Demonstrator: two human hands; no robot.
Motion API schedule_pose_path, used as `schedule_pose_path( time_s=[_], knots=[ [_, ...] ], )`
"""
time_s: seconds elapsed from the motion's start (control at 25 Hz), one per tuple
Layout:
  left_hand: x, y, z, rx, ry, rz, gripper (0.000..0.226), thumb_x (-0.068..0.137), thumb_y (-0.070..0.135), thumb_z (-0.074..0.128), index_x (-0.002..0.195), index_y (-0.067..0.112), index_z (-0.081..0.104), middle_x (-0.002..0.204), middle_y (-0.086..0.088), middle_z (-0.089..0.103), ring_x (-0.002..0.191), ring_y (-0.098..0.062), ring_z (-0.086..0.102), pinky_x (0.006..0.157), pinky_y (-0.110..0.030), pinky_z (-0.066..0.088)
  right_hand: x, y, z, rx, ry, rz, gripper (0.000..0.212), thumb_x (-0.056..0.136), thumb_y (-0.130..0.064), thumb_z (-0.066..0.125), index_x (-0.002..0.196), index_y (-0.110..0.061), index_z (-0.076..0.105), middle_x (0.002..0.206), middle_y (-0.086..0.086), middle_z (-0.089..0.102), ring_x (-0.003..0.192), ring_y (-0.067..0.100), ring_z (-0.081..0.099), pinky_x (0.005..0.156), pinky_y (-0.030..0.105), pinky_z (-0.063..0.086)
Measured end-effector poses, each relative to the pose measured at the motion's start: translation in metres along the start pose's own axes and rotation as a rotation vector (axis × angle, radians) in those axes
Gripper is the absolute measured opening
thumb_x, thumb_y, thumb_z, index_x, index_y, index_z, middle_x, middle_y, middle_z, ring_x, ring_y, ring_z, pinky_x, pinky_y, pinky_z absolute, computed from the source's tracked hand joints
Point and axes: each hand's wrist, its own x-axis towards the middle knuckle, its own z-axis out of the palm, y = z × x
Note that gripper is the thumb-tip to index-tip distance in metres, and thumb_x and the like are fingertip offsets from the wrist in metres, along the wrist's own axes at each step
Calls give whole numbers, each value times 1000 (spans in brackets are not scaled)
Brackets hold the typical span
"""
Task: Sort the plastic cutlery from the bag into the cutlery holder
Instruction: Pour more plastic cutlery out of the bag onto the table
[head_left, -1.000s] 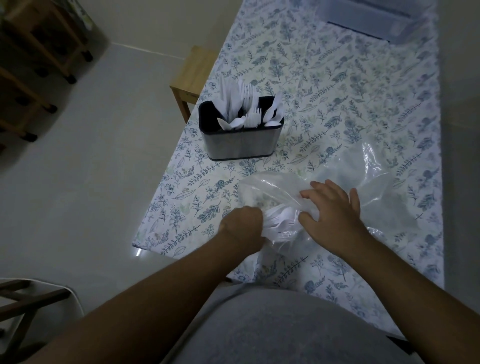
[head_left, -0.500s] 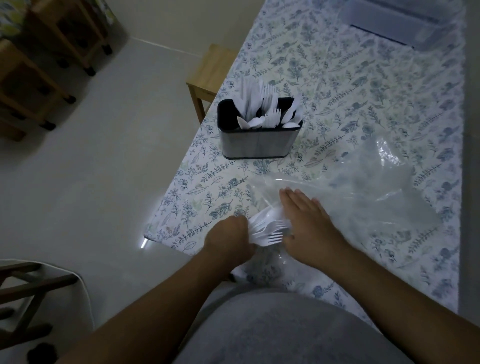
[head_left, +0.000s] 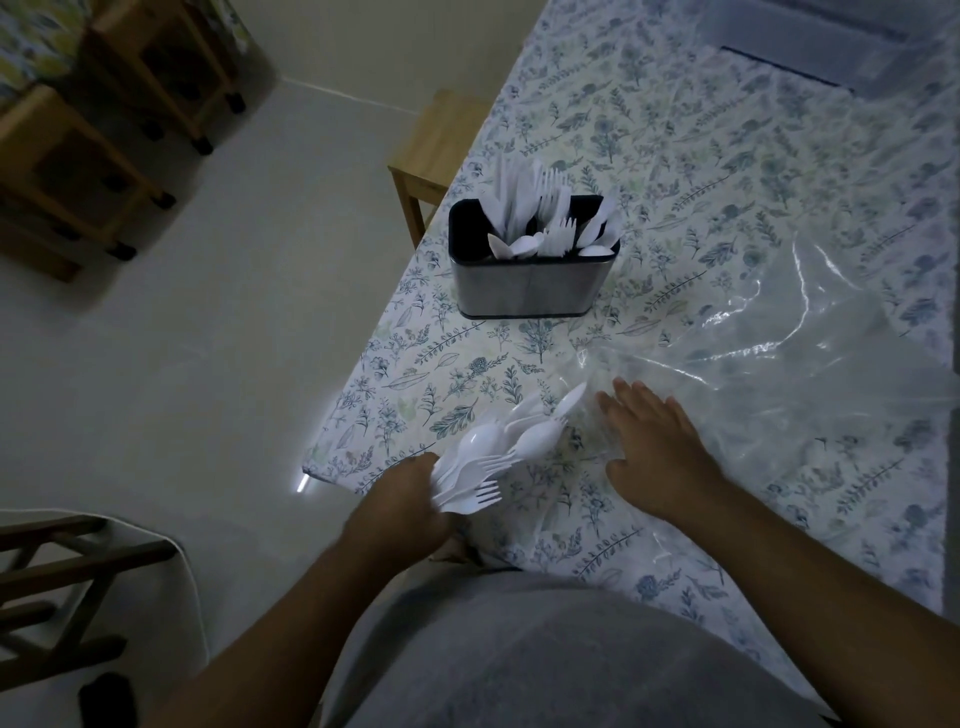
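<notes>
Fingers of left hand (head_left: 410, 493) closed round bunch of plastic cutlery (head_left: 498, 452), forks and spoons fanned toward bag. Right hand (head_left: 649, 447) laid flat, fingers spread, on clear bag (head_left: 779, 374), nothing gripped. Bunch best kept tight, carried to cutlery holder (head_left: 530, 286), separated by type before drop. Holder stood well beyond both hands on bench (head_left: 675, 156), already part-filled.
</notes>
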Motion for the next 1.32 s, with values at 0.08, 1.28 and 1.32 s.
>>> schedule_pose_path(
  time_s=[0.08, 1.28, 1.32],
  knots=[
    [1, 10, -2, -78, 42, 4, 12, 83, 20, 70, 82, 22, 59, 76, 5, 63, 69, -16, 60, 57, -26, 45, 0, 0, 4, -9, 5, -28, 80, 91, -28, 56, 160, -24, 15, 171, 1, 0, 157, 19, -5, 125, 42, -5],
    [39, 67, 43, -103, 75, 41, 58, 77, 44, 78, 115, 16, 46, 109, -2, 45, 95, -15, 46, 68, -18, 40, -25, -2, 20, 125, 229, -78, 46, 88, -24, 60, 134, -29, 57, 152, -4, 48, 149, 23, 30, 116, 43, 24],
    [40, 67, 43, -112, 80, 45, 53, 79, 41, 78, 114, 17, 46, 107, -1, 45, 92, -13, 46, 63, -13, 33, -25, -3, 20, 173, 208, -52, 51, 88, -23, 61, 138, -29, 54, 155, -3, 44, 151, 23, 26, 119, 43, 22]
  ],
)
